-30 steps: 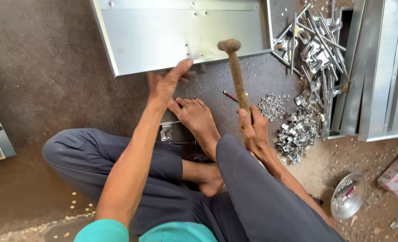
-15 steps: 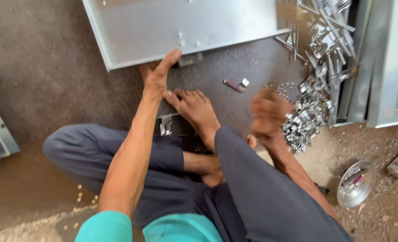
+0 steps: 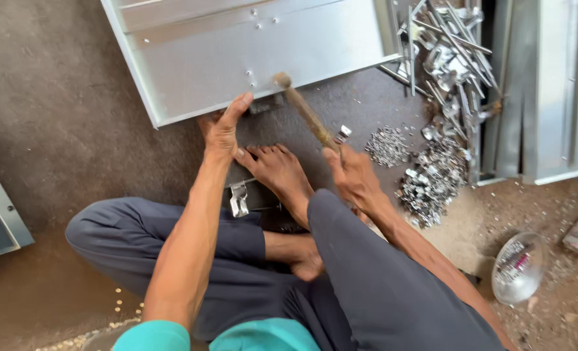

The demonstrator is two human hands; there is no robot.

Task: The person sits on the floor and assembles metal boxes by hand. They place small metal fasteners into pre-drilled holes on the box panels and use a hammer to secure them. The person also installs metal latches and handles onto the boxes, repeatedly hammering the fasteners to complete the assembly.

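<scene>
While right hand (image 3: 354, 174) grips hammer (image 3: 302, 107), left hand (image 3: 223, 129) open, steadying metal panel (image 3: 237, 52)

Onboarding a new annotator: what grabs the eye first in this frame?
The wooden-handled hammer in the right hand, its head at the near edge of the large grey sheet-metal panel at top centre. The left hand presses on that same edge, with a bare foot just below it. To the right, a heap of small shiny metal fittings and strips lies on the brown floor.

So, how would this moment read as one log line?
left hand: steadying sheet-metal panel | right hand: gripping hammer | hammer head at panel edge
</scene>
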